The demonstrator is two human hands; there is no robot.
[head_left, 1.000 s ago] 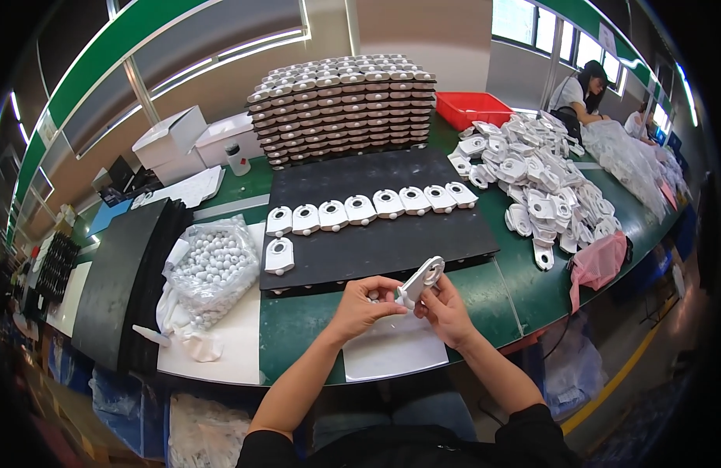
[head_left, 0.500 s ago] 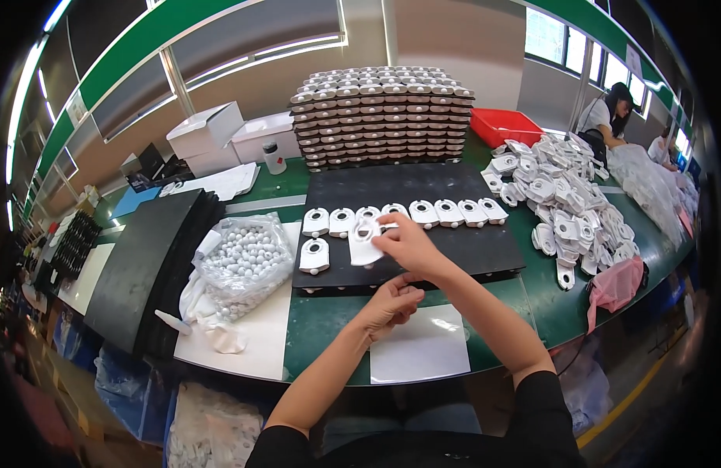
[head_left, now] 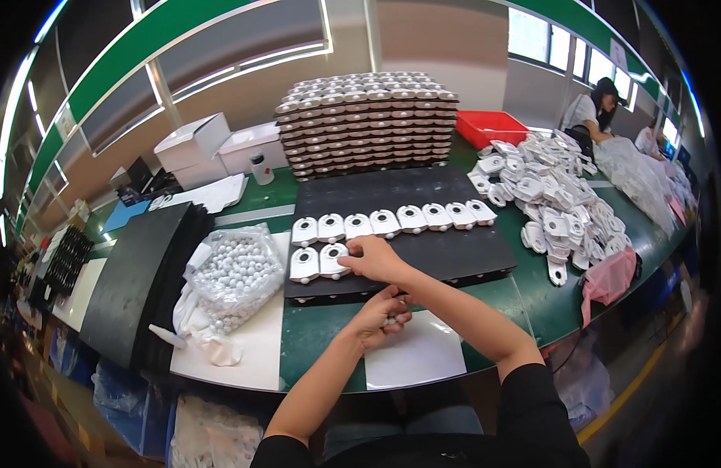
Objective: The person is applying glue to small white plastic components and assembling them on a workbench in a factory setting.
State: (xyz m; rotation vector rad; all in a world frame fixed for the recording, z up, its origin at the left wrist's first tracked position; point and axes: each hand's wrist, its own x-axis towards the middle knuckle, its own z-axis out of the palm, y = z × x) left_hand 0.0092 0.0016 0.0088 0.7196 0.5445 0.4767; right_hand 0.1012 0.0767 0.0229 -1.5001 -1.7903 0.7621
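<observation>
The white plastic piece [head_left: 333,260] lies on the black board [head_left: 446,264], second from the left in the front row, with its round hole upward, just beside another white piece [head_left: 304,265] of the same kind. Nearest to the person, a white sheet [head_left: 415,355] lies on the green table [head_left: 321,331]. Above the sheet's left corner is the left hand [head_left: 378,320], with fingers curled inward around small white balls [head_left: 390,320]; how many balls, I cannot tell well, because the fingers cover them partly. The right hand [head_left: 370,258] reaches over the board, and its thumb and forefinger make a narrow pinch on the right edge of the piece. To the left stands an open clear bag [head_left: 237,269] full of white balls, and beyond it a pile of black sheets [head_left: 142,273]. Behind the front row, eight pieces [head_left: 385,224] stand side by side in a line. To the right spreads a loose heap of white pieces [head_left: 555,195]. Farther back rises a tall stack of filled boards [head_left: 368,129], with a red tray [head_left: 491,129] to its right. Farther to the right sits a co-worker [head_left: 585,115].
</observation>
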